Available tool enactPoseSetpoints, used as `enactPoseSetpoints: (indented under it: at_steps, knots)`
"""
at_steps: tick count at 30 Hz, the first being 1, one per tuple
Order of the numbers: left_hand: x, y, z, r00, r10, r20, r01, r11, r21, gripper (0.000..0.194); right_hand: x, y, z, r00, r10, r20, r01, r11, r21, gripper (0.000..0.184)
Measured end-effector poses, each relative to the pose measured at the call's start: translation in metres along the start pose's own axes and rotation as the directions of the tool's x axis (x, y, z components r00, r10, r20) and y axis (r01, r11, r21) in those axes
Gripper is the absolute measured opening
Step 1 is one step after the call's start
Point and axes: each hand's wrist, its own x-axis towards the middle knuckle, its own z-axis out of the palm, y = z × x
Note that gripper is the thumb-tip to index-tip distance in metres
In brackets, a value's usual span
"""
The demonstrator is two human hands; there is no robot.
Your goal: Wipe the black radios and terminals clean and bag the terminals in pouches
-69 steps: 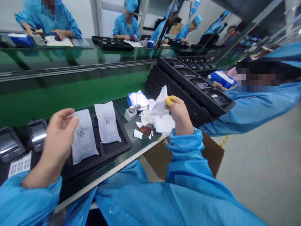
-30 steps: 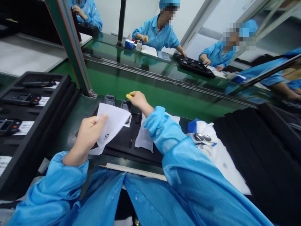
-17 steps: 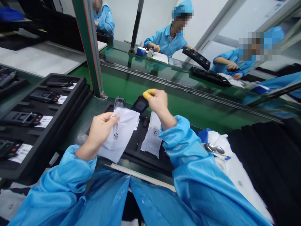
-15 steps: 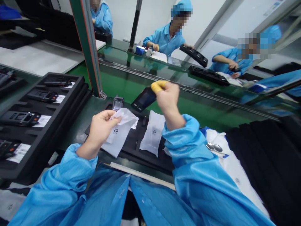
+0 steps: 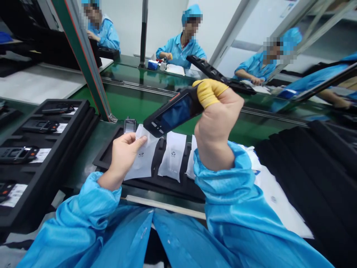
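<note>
My right hand (image 5: 216, 111), with yellow covers on some fingers, grips one end of a black handheld device (image 5: 174, 113) with a screen. The device is tilted, its lower end close to the mouth of a translucent plastic bag (image 5: 143, 158). Between thumb and fingers, my left hand (image 5: 125, 154) pinches that bag near its top. Under both hands lies a black foam tray (image 5: 104, 158). In it rest a bagged item (image 5: 173, 156) with a recycling mark and, at the far left corner, a small dark device (image 5: 129, 125). My right wrist partly hides another white bag.
Stacked foam trays (image 5: 16, 208) at left hold several devices with white labels. A green post (image 5: 83, 56) rises beyond the bench. White bags (image 5: 275, 201) and black foam sheets (image 5: 312, 178) lie at right. Co-workers (image 5: 181, 48) in blue sit across the glass partition.
My right hand has brought the device nearer to me, and its screen now faces up more plainly. My left hand still pinches the bag. The camera view has shifted slightly.
</note>
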Motion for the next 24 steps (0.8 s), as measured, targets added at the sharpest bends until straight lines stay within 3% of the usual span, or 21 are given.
enactPoseSetpoints:
  at_steps: [6,10,13,19,22,24]
  knots:
    - [-0.002,0.000,0.000,0.991,-0.050,0.124,0.050,0.999,-0.001,0.045,-0.011,0.001,-0.004,0.975,0.086,0.205,-0.047,0.981,-0.188,0.022]
    - [-0.002,0.007,0.003,0.948,-0.094,0.306,0.096,0.995,0.006,0.056,-0.008,-0.008,0.002,0.943,0.184,0.278,-0.113,0.961,-0.253,0.023]
    - [-0.001,0.013,0.008,0.922,-0.049,0.384,0.049,0.999,0.009,0.057,-0.008,-0.013,0.006,0.902,0.287,0.323,-0.202,0.941,-0.271,0.019]
    - [0.000,0.014,0.027,0.939,0.104,0.329,-0.105,0.994,-0.014,0.053,-0.019,-0.013,0.005,0.842,0.411,0.351,-0.290,0.892,-0.347,0.013]
    - [-0.002,0.012,0.037,0.948,0.213,0.237,-0.223,0.975,0.016,0.052,-0.024,-0.017,0.000,0.802,0.444,0.399,-0.303,0.879,-0.368,0.014]
    - [-0.006,0.013,0.040,0.941,0.296,0.163,-0.310,0.948,0.069,0.053,-0.026,-0.021,-0.008,0.808,0.418,0.415,-0.302,0.899,-0.318,0.018]
